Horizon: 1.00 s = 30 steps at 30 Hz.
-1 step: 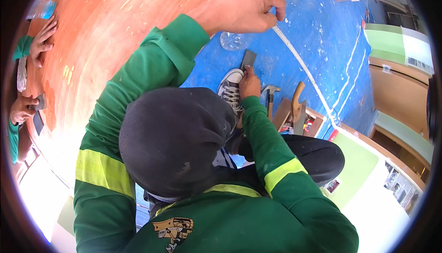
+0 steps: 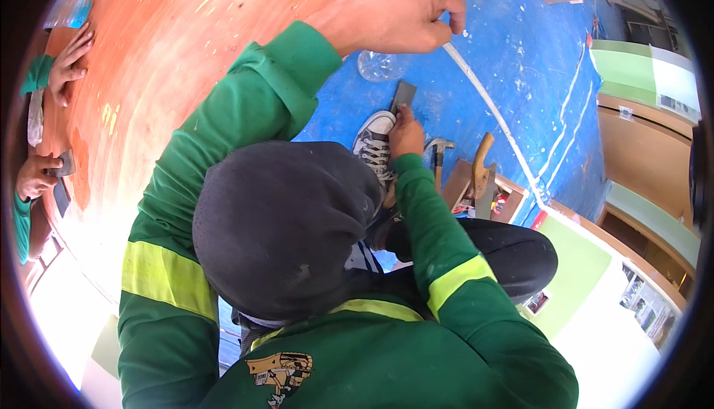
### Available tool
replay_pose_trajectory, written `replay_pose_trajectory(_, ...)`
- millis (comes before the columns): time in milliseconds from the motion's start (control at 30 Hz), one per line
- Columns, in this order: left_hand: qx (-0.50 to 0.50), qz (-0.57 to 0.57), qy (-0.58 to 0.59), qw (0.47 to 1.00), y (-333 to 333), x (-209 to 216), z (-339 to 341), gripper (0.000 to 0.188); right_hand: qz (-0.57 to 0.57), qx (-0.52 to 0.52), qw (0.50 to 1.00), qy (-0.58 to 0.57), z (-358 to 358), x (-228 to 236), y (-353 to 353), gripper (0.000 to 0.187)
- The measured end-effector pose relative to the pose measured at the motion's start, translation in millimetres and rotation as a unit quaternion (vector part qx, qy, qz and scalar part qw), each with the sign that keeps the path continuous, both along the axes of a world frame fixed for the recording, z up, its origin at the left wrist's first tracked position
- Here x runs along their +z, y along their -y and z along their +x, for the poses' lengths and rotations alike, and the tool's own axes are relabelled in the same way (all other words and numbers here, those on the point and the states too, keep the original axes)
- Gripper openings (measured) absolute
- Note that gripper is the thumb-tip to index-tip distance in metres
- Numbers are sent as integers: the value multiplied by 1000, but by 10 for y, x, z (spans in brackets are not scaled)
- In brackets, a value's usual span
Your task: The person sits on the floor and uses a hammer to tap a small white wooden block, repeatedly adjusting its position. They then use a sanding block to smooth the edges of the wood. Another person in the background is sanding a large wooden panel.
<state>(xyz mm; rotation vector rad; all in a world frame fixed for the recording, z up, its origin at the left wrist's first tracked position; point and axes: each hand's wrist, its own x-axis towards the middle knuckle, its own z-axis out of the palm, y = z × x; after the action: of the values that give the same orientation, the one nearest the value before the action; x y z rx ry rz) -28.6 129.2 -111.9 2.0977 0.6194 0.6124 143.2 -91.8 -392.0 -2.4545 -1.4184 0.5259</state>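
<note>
My left hand [image 2: 405, 13] hangs over the far edge of the board, fingers curled toward the thumb. Whatever they hold, if anything, is hidden. Beneath the fingertips starts a pale line [image 2: 487, 100] running across the blue floor; I cannot tell whether they touch it. Lower down, my right hand [image 2: 406, 134] grips the near end of a dark grey flat block [image 2: 404, 94]. That block lies just past the toe of a black-and-white sneaker [image 2: 374, 145]. A clear plastic container [image 2: 379, 65] is on the floor between my two hands.
Right of my right hand are a hammer [image 2: 439, 158], a wooden-handled saw [image 2: 484, 175] and a wooden toolbox [image 2: 458, 184]. At far left, another person's hand [image 2: 68, 67] lies on the reddish wooden board [image 2: 171, 44]; their other hand [image 2: 36, 176] holds a grey block [image 2: 65, 163].
</note>
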Motion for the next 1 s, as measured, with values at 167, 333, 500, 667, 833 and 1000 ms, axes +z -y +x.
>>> replay_pose_trajectory(167, -11, 67, 51, 996, -150, 85, 48, 22, 15, -1, 1000, -27, 184, 61, -421, 30)
replay_pose_trajectory(333, 28, 44, 0, 999, -30, -25, 62, 21, -30, 17, 999, -20, 102, 11, -154, 36)
replay_pose_trajectory(500, 7, 26, 20, 999, -74, 91, 33, 22, -17, -23, 998, -50, 218, 0, -445, 32)
replay_pose_trajectory(667, -4, 12, 3, 1000, -63, 44, -6, 21, -36, 5, 999, -8, 102, 151, -284, 29)
replay_pose_trajectory(833, -2, -12, 24, 1000, -126, 172, 48, 21, 1, -7, 1000, -18, 236, -89, -298, 31)
replay_pose_trajectory(1000, -7, 4, 27, 1000, -39, 21, 4, 22, -28, 2, 999, -19, 142, 150, -391, 32)
